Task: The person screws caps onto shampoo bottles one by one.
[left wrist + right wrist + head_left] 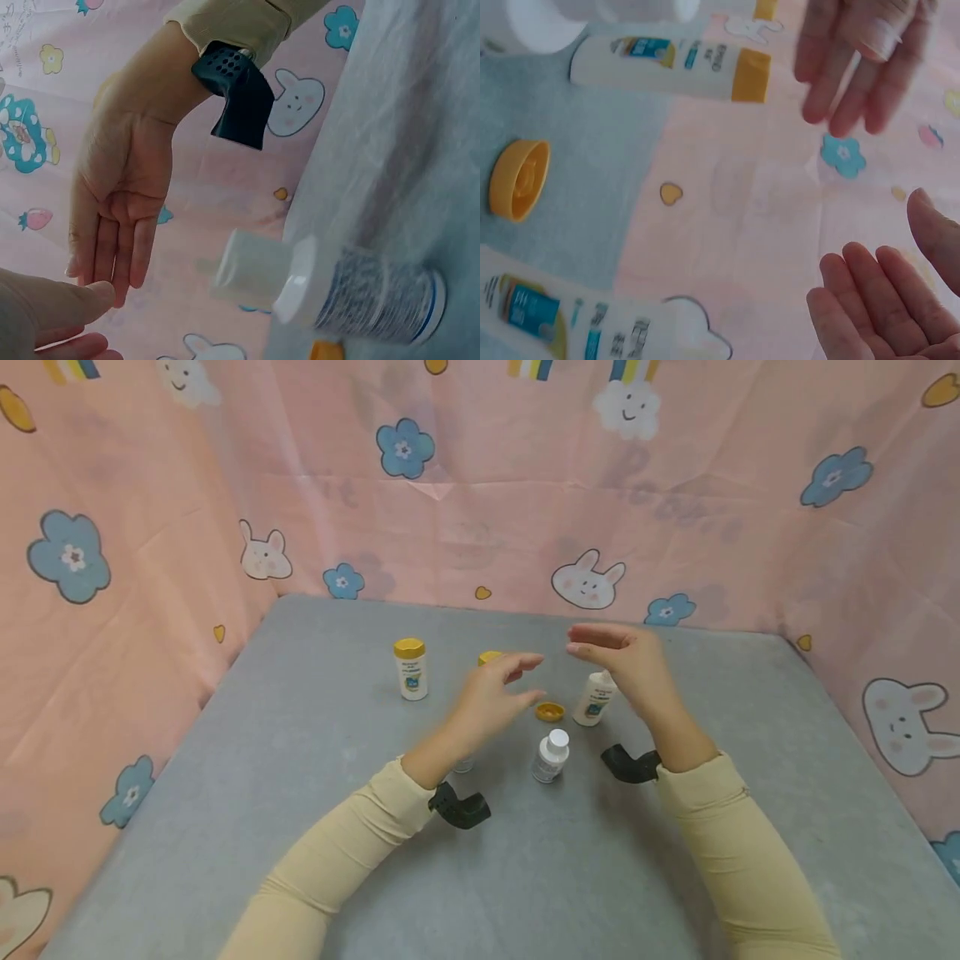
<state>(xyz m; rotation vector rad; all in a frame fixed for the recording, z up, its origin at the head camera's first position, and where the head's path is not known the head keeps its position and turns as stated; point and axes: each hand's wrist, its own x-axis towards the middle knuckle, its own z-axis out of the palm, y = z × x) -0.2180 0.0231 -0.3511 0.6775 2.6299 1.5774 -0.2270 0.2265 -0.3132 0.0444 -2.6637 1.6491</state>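
My left hand (486, 702) hovers over the table with fingers extended and thumb apart, holding nothing. My right hand (633, 668) is likewise raised, its fingers reaching toward the left one. A small white-capped bottle (551, 758) stands between the wrists, nearest the front. Beneath the right hand is a white bottle (594, 703) without its yellow cap, its top partly covered by the hand. A loose yellow cap (550, 712) lies beside it; the right wrist view shows its hollow inside. Behind the left hand, a second yellow-capped bottle (667, 67) is mostly hidden in the head view.
Another yellow-capped bottle (411, 675) stands further left. Under the left wrist, a further small bottle (463, 766) shows only its base. Black wrist mounts (459, 807) stick out from both sleeves. A pink patterned curtain (465, 518) hangs around the grey table (300, 710).
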